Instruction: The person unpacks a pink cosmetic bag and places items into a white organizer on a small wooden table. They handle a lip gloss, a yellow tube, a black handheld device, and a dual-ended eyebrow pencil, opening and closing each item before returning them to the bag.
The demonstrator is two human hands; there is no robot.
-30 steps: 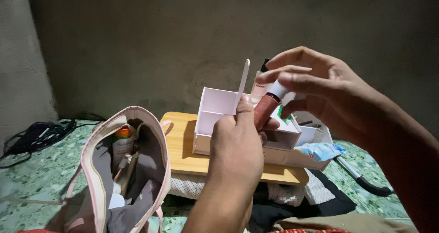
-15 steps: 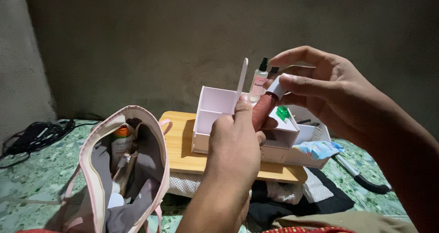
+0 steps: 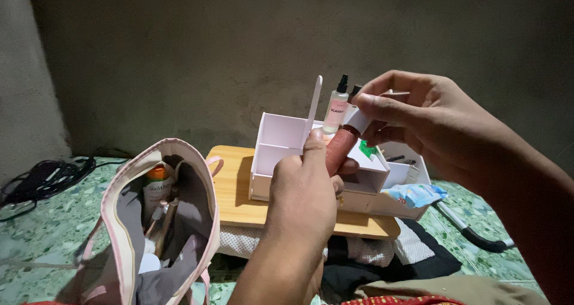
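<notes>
At frame centre our left hand (image 3: 302, 191) grips the tube (image 3: 338, 149) (reddish-brown), while our right hand (image 3: 418, 122) pinches its white cap (image 3: 359, 121).

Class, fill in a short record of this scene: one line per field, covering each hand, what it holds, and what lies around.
left hand: grips pinkish-brown tube by its body
right hand: fingers pinch the tube's white cap
behind: white organiser box on wooden board, spray bottle
left side: open pink-trimmed bag with orange-capped bottle
floor: green speckled

right hand (image 3: 418, 122) fingers now curled tighter on cap (image 3: 359, 121)
</notes>
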